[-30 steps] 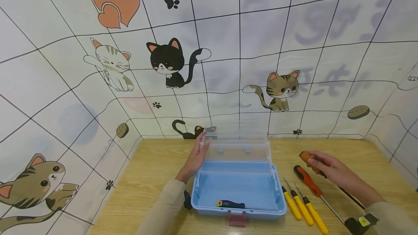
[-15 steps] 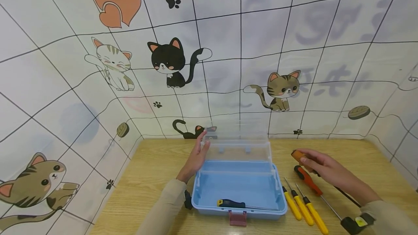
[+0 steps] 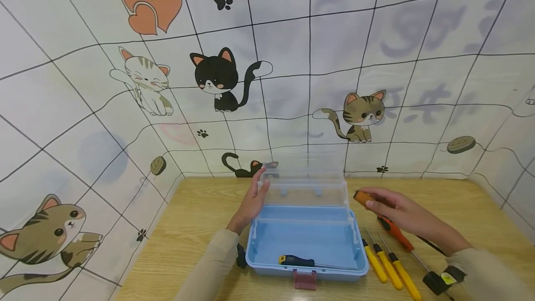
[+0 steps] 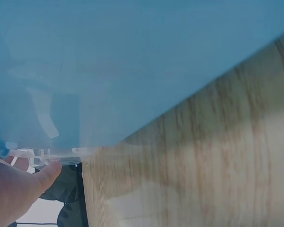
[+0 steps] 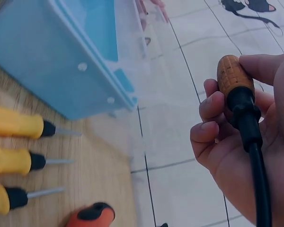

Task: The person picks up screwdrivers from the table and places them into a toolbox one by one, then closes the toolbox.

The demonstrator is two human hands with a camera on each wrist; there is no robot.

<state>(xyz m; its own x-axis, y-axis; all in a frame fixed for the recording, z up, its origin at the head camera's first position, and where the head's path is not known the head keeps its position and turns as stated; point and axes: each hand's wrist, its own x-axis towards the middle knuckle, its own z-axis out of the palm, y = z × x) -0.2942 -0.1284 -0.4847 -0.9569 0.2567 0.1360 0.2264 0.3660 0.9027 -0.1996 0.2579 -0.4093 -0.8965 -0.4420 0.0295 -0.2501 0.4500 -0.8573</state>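
My left hand [image 3: 251, 201] grips the left edge of the raised clear lid [image 3: 303, 194], with the thumb [image 4: 48, 176] on one side of it. The lid belongs to a light-blue toolbox [image 3: 307, 236]. A black-and-yellow screwdriver [image 3: 296, 261] lies inside along the front wall. To the right of the box, my right hand [image 3: 397, 206] holds up a screwdriver [image 5: 234, 75] with an orange-brown ribbed handle and a long black shaft. Its shaft runs back under the wrist, and its tip is hidden. Thumb and fingers close around the handle.
Several other screwdrivers lie on the wooden table [image 3: 200, 226] right of the box: yellow-handled ones [image 3: 388, 264] and a red-and-black one [image 3: 394, 233] partly beneath my right hand. A pink latch [image 3: 305, 280] hangs at the box front. A cat-patterned wall covering [image 3: 288, 82] stands behind.
My right hand has moved left toward the box with the orange-handled screwdriver, passing over the red-and-black one. My left hand stays on the lid.
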